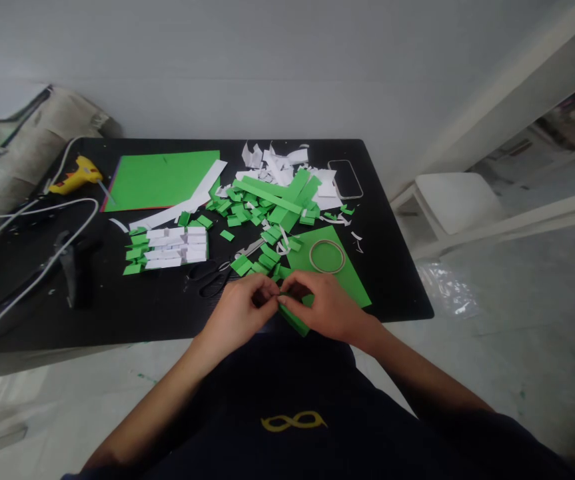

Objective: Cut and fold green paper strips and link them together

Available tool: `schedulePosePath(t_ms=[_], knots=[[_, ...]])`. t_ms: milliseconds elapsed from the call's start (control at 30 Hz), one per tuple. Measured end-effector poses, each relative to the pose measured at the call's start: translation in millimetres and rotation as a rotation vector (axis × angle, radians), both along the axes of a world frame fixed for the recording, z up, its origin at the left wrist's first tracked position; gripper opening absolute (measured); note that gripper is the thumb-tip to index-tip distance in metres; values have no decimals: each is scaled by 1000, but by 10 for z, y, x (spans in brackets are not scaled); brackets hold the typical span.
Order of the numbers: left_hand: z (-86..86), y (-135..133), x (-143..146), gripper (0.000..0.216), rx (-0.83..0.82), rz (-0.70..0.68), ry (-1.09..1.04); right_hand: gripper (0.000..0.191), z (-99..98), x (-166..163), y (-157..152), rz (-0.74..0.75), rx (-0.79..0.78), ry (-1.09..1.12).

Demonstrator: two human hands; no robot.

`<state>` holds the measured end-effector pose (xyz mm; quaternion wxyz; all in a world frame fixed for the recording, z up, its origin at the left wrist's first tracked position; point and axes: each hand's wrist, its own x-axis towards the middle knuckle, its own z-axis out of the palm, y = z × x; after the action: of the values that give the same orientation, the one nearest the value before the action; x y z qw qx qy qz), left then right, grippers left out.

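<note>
At the table's front edge, my left hand (250, 298) and my right hand (320, 301) meet with thumbs and fingertips pinched together. Between them is a green paper strip (294, 319), its lower end showing under my right hand. What exactly my left fingertips grip is mostly hidden, but they touch the strip's upper end. Just beyond my hands lie small folded green paper pieces (267, 259). Black-handled scissors (212, 280) rest left of them. A green sheet (350, 280) with a tape ring (327, 257) on it lies beside my right hand.
White and green folded pieces form a panel (177, 247) at left. Behind are green sheets (162, 177), white scraps (280, 163), long green strips (287, 200) and a phone (346, 179). A yellow glue gun (77, 177) and a white cable (42, 273) occupy the left. A white stool (454, 200) stands right.
</note>
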<state>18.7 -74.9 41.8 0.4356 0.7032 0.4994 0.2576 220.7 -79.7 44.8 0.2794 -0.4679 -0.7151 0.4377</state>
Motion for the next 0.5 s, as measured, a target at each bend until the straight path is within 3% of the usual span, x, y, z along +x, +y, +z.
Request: schedulePosePath(t_ms=[133, 367, 500], knots=[[27, 1, -24, 6, -36, -29, -60, 16, 22, 79, 47, 9, -254, 201], [30, -25, -53, 5, -27, -61, -137, 14, -25, 117, 77, -34, -517, 339], [52, -36, -50, 6, -20, -84, -128, 23, -26, 98, 49, -72, -690, 471]])
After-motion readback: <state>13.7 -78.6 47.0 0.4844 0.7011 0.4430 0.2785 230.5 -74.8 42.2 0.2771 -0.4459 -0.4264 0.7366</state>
